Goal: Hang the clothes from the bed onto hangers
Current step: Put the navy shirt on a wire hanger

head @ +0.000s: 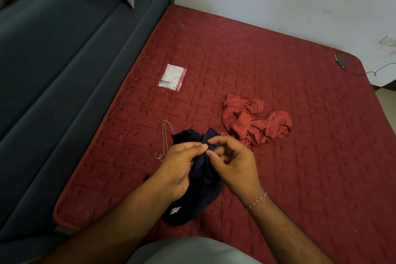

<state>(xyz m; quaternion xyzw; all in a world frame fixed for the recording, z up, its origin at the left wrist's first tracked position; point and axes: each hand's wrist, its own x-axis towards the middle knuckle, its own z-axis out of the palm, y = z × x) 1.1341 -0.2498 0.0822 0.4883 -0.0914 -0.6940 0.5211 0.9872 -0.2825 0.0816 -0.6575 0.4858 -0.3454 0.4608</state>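
The soft dark navy garment (pixel 201 182) hangs bunched over the quilted red mattress (pixel 300 156), my left hand (pixel 180 169) and right hand (pixel 235 167) both pinching its collar. Thin wire hangers (pixel 166 137) lie just left; a crumpled rust-red shirt (pixel 255 121) lies right.

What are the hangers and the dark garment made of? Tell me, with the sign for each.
Hangers: thin bare metal wire, by their silvery sheen. Dark garment: soft navy knit, probably cotton, matte; it bunches limply where both hands pinch it.
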